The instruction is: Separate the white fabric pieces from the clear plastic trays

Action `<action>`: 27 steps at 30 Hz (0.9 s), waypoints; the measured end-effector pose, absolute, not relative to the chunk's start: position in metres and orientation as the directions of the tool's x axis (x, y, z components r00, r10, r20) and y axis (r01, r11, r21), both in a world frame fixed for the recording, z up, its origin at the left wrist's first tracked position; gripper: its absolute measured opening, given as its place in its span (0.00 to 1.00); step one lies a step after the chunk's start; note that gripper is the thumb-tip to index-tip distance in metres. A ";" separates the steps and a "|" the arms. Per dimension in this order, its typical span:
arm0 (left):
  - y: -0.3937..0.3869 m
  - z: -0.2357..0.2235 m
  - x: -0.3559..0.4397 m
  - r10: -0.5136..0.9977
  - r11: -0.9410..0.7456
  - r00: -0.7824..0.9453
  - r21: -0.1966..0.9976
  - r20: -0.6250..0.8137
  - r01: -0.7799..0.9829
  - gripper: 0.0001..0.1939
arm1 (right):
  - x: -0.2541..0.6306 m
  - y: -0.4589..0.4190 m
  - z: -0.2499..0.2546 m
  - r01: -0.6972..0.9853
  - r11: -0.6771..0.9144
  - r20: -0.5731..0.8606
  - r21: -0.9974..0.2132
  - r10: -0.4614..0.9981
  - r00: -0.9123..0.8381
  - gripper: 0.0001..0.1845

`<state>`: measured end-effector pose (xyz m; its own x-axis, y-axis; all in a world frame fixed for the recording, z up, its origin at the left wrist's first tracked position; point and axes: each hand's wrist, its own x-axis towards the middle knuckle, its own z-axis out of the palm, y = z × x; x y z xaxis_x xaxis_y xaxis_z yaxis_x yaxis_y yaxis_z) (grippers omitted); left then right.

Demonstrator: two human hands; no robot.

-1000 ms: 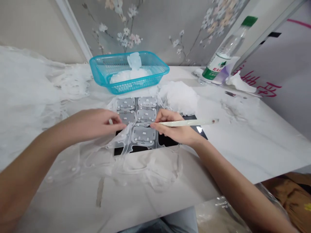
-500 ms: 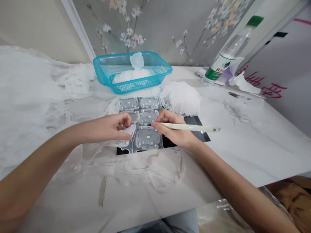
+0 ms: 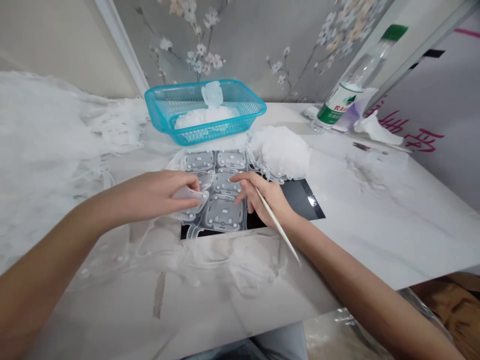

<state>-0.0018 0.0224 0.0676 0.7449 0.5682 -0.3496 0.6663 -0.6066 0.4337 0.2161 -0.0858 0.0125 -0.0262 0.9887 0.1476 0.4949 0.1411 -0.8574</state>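
Note:
My left hand (image 3: 176, 194) pinches the edge of a translucent, milky plastic piece (image 3: 194, 204) at the left of a black mat (image 3: 300, 197). Across my right hand (image 3: 264, 197) lies a slim white pen-like tool (image 3: 280, 229), held between the fingers, its thin end pointing down toward my wrist. The right fingertips reach over the clear molded sheet (image 3: 225, 212), which has rounded rectangular panels with small round studs. Those fingers are partly blurred. Several more panels lie in rows behind, partly hidden by my hands.
A blue plastic basket (image 3: 217, 135) with white pieces stands at the back. Beside the mat is a white heap (image 3: 283, 152). A green-capped bottle (image 3: 339, 97) stands at the back right. White film-like material (image 3: 56, 120) covers the left side of the table (image 3: 423, 225).
The tool has swung in my right hand from pointing right to pointing down and toward me. My right index finger has stretched out. The front of the molded sheet has shifted slightly left.

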 end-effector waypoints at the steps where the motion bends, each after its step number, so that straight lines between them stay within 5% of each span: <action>1: 0.019 0.069 0.001 0.554 -0.647 0.762 0.402 -0.336 0.648 0.14 | 0.213 -0.086 0.013 0.503 0.180 0.192 -0.845 0.981 -0.028 0.13; 6: 0.010 0.069 0.006 0.509 -0.745 0.821 0.345 -0.258 0.570 0.09 | 0.196 -0.081 0.007 0.362 0.395 0.360 -0.844 0.919 -0.163 0.07; 14: -0.003 0.080 0.014 0.454 -0.818 0.853 0.258 -0.259 0.514 0.03 | 0.195 -0.063 -0.004 -0.099 0.126 0.148 -0.987 0.956 -0.253 0.15; 21: -0.009 0.082 0.016 0.390 -0.895 0.897 0.145 -0.209 0.423 0.09 | 0.185 -0.052 -0.007 -0.132 0.065 0.081 -0.989 0.990 -0.119 0.17; 27: -0.010 0.088 0.014 0.408 -0.855 0.878 0.232 -0.252 0.464 0.09 | 0.180 -0.052 -0.006 -0.069 0.073 0.078 -0.995 0.995 -0.067 0.16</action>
